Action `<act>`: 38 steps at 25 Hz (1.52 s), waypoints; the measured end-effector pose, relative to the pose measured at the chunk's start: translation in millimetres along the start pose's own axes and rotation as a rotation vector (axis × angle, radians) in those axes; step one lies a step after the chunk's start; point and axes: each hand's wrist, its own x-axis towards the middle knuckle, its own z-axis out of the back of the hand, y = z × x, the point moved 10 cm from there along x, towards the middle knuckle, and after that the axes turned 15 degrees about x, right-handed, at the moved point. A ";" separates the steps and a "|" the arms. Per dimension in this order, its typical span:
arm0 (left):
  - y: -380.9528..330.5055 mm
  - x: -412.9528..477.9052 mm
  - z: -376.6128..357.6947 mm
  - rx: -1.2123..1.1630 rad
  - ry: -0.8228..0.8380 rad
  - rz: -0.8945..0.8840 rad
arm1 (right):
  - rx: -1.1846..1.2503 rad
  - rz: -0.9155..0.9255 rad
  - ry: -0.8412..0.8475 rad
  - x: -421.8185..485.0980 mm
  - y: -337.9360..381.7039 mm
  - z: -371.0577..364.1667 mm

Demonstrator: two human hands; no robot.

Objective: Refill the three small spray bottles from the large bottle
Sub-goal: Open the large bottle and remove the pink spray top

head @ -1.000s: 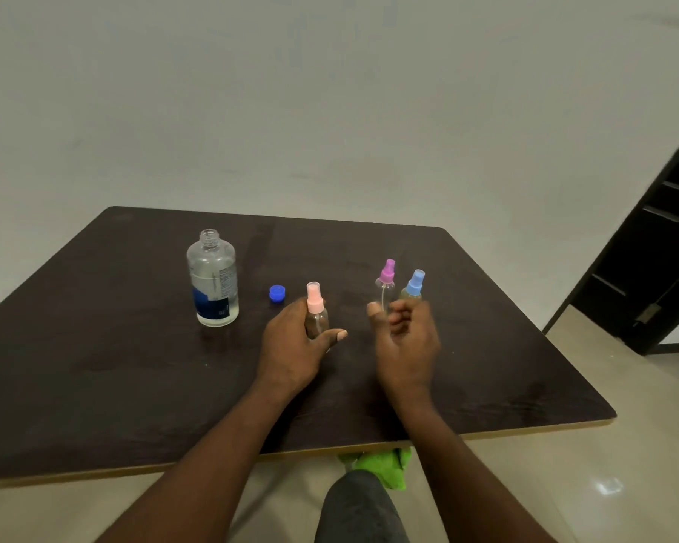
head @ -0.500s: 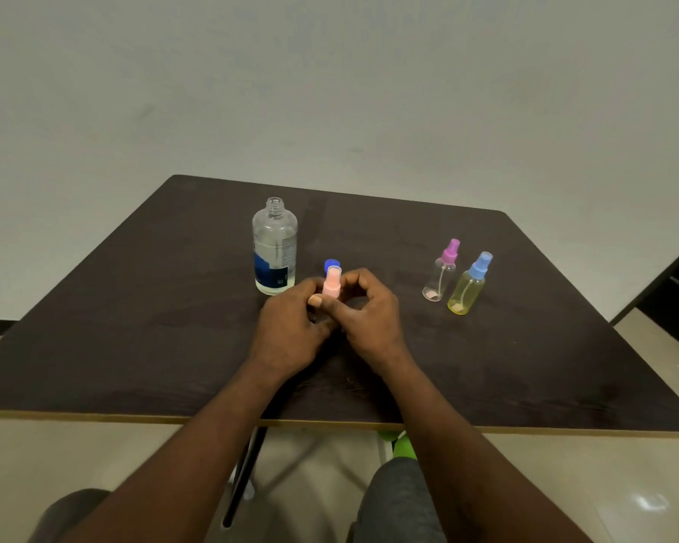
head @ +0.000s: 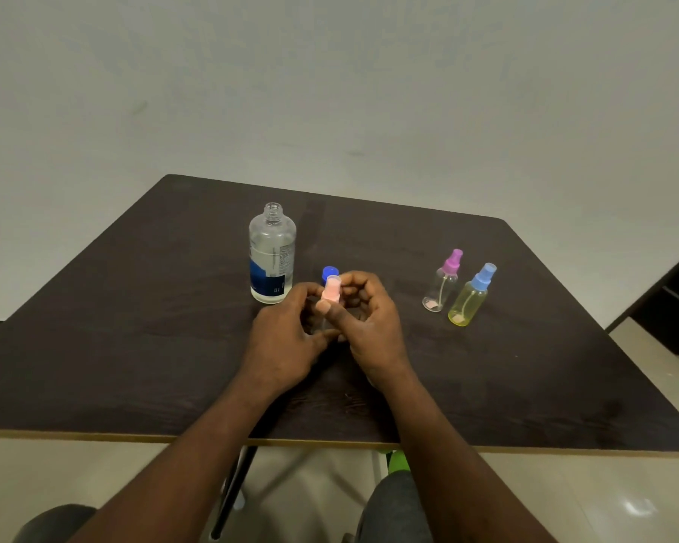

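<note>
The large clear bottle (head: 272,255) with a blue label stands uncapped, partly filled, left of centre on the dark table (head: 134,327). Its blue cap (head: 329,273) lies just behind my hands. My left hand (head: 287,339) wraps the body of a small spray bottle, which is mostly hidden. My right hand (head: 363,319) pinches that bottle's pink spray top (head: 331,290) between thumb and fingers. Two more small spray bottles stand to the right: a clear one with a purple top (head: 443,282) and a yellowish one with a blue top (head: 472,296).
The table's front edge (head: 330,442) runs just below my forearms. A dark door frame (head: 675,303) stands at the far right. My knees and a green object (head: 397,460) show under the table.
My right hand came from the two bottles on the right to the pink-topped bottle and now pinches its top. The view shifted, so everything sits further right and lower.
</note>
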 end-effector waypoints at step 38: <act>-1.0 -0.9 0.5 0.077 0.007 0.025 | -0.037 0.042 -0.014 -0.7 -0.3 4.7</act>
